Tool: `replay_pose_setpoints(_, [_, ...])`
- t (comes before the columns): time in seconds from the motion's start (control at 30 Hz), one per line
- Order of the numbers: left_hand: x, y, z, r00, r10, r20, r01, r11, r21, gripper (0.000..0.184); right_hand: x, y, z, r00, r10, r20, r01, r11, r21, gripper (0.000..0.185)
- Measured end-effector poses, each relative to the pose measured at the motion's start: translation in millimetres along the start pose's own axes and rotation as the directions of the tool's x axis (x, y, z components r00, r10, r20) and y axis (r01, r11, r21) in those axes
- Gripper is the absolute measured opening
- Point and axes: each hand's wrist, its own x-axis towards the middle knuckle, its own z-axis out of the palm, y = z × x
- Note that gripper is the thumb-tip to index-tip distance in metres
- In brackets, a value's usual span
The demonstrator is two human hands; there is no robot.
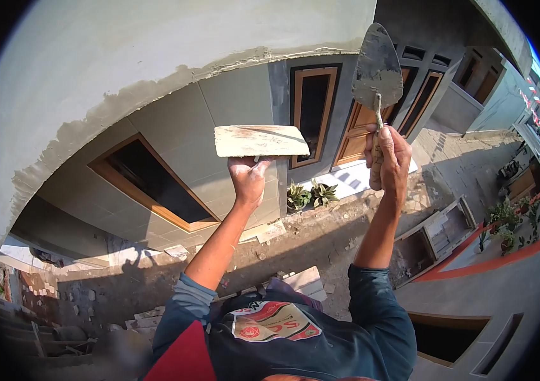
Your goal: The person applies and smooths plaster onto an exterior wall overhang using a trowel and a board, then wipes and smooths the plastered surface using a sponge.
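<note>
My right hand (pixel 389 151) is wrapped round the handle of a trowel (pixel 378 68). The trowel's pointed blade is raised upward and smeared with grey mortar. In my left hand (pixel 248 180) is a flat wooden plasterer's float (pixel 261 140), held from below, its pale board roughly level and stained. The grip under the board is mostly hidden by my fingers. Both tools are apart from the wall. Above them, a plastered overhang (pixel 156 57) carries a band of darker, wet-looking mortar along its ragged lower edge.
Far below lies a dirt alley (pixel 270 257) with rubble. Two potted plants (pixel 311 195) stand by the house front, near a wooden door (pixel 355 130). A wood-framed window (pixel 156 181) is set in the wall at left. A wooden frame (pixel 438 236) lies at right.
</note>
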Motion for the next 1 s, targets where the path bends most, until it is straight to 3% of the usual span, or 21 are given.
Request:
replay_pose_setpoints(0.03, [-20, 3, -25, 0.997, -0.055, -0.062, 0.051, 0.997, -0.055, 0.056, -4, 9, 5, 0.998, 0.059, -0.006, -0.059, 0.998, 0.033, 0.035])
replay_pose_setpoints(0.17, [-90, 26, -146, 0.940, -0.152, -0.305, 0.205, 0.967, 0.150, 0.057, -1, 24, 6, 0.996, 0.084, -0.010, -0.083, 0.993, 0.086, 0.035])
replay_pose_setpoints(0.27, [-133, 87, -202, 0.871, -0.093, -0.482, 0.226, 0.948, 0.225, 0.058, 7, 26, 3, 0.998, 0.061, 0.011, -0.061, 0.998, 0.012, 0.036])
replay_pose_setpoints(0.3, [-148, 104, -221, 0.834, 0.002, -0.551, 0.197, 0.933, 0.302, 0.047, 11, 24, 2, 0.999, 0.040, 0.036, -0.040, 0.999, -0.017, 0.036])
replay_pose_setpoints(0.33, [-159, 121, -226, 0.764, 0.107, -0.636, 0.113, 0.949, 0.295, 0.048, 15, 22, 1, 0.998, 0.017, 0.062, -0.014, 0.999, -0.043, 0.037])
replay_pose_setpoints(0.43, [-193, 172, -291, 0.759, 0.178, -0.626, 0.073, 0.933, 0.353, 0.048, 29, 5, 16, 0.991, -0.037, 0.126, 0.053, 0.991, -0.127, 0.038])
replay_pose_setpoints(0.5, [-204, 195, -319, 0.678, 0.260, -0.688, 0.119, 0.884, 0.451, 0.046, 42, -19, 28, 0.979, -0.089, 0.182, 0.128, 0.968, -0.217, 0.039])
replay_pose_setpoints(0.63, [-209, 231, -355, 0.625, 0.327, -0.709, 0.140, 0.847, 0.513, 0.044, 68, -69, 14, 0.954, -0.205, 0.216, 0.267, 0.911, -0.314, 0.042])
replay_pose_setpoints(0.7, [-237, 248, -386, 0.546, 0.355, -0.759, 0.062, 0.886, 0.459, 0.041, 67, -74, -12, 0.969, -0.190, 0.159, 0.234, 0.910, -0.341, 0.042])
replay_pose_setpoints(0.83, [-289, 277, -401, 0.532, 0.404, -0.744, -0.016, 0.883, 0.469, 0.038, 44, -43, -42, 0.988, -0.029, 0.154, 0.085, 0.925, -0.370, 0.043])
replay_pose_setpoints(0.9, [-308, 284, -403, 0.601, 0.423, -0.678, -0.048, 0.866, 0.498, 0.034, 34, -17, -35, 0.981, 0.053, 0.189, 0.002, 0.959, -0.282, 0.043])
replay_pose_setpoints(1.0, [-309, 286, -383, 0.548, 0.470, -0.692, -0.072, 0.850, 0.521, 0.029, 33, -4, 0, 0.967, -0.015, 0.255, 0.083, 0.962, -0.259, 0.044])
